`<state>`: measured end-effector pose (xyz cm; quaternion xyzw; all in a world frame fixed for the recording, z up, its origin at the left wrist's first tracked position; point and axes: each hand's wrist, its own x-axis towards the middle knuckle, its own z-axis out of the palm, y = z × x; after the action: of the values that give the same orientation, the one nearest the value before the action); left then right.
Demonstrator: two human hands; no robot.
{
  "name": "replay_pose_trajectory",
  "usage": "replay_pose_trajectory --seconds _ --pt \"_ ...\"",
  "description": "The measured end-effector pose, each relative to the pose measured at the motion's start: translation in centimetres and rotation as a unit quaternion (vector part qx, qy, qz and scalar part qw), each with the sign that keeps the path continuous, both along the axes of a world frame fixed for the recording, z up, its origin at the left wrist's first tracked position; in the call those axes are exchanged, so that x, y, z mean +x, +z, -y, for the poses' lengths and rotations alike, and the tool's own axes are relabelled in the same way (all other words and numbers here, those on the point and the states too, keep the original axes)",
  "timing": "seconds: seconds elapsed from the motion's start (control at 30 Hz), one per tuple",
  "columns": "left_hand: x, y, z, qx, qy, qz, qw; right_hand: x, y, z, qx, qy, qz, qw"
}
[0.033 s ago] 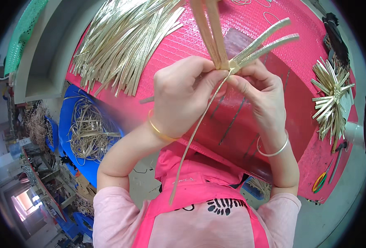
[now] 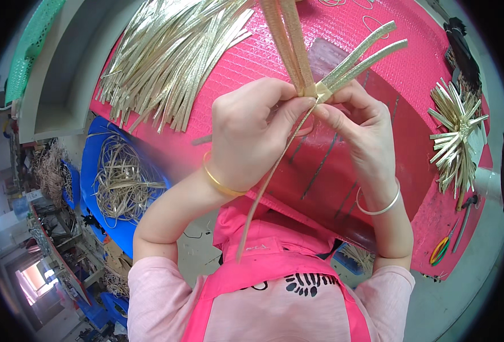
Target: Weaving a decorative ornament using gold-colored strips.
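Several flat gold strips (image 2: 289, 48) are woven together at a small folded knot (image 2: 322, 92) between my hands. My left hand (image 2: 257, 122) pinches the left side of this knot between thumb and fingers. From the right, my right hand (image 2: 361, 122) grips its other side with thumb and bent fingers. Two strip ends (image 2: 361, 60) fan out to the upper right, while others rise toward the top edge. One thin strip (image 2: 263, 196) hangs from the knot past my left wrist toward the pink apron (image 2: 252, 245).
A large pile of gold strips (image 2: 178, 57) lies on the pink table cover (image 2: 263, 57) at upper left. A dark red mat (image 2: 377, 159) is under my hands. On the right lie a finished-looking strip cluster (image 2: 460, 134) and scissors (image 2: 441, 248). A blue bin (image 2: 101, 128) holds tangled strips.
The hanging strip's lower end has shifted slightly up and to the right. The two fanned ends have dipped a little to the left. Both hands keep their grip.
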<state>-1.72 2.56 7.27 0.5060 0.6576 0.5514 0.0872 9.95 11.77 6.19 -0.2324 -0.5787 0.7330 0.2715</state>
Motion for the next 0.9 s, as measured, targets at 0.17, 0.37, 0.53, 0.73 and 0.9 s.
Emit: replay_pose_trajectory --seconds 0.17,0.37,0.53,0.73,0.9 --pt "-0.6 2.1 -0.2 -0.095 -0.022 -0.273 0.957 -0.2 0.5 -0.7 0.165 -0.010 0.035 0.986" --pt "-2.1 2.9 -1.6 -0.183 -0.132 0.276 0.934 -1.2 0.5 -0.1 0.576 -0.191 -0.020 0.794" --pt "-0.3 1.4 -1.1 -0.110 -0.098 0.434 0.889 -0.3 1.5 1.1 0.021 -0.072 0.000 0.997" --pt "-0.5 1.5 -0.8 -0.125 -0.128 0.335 0.925 0.9 1.2 -0.9 -0.114 0.020 0.010 0.993" --pt "-2.1 2.8 -1.0 -0.226 -0.218 0.402 0.860 1.2 1.3 -1.5 -0.149 0.088 0.030 0.984"
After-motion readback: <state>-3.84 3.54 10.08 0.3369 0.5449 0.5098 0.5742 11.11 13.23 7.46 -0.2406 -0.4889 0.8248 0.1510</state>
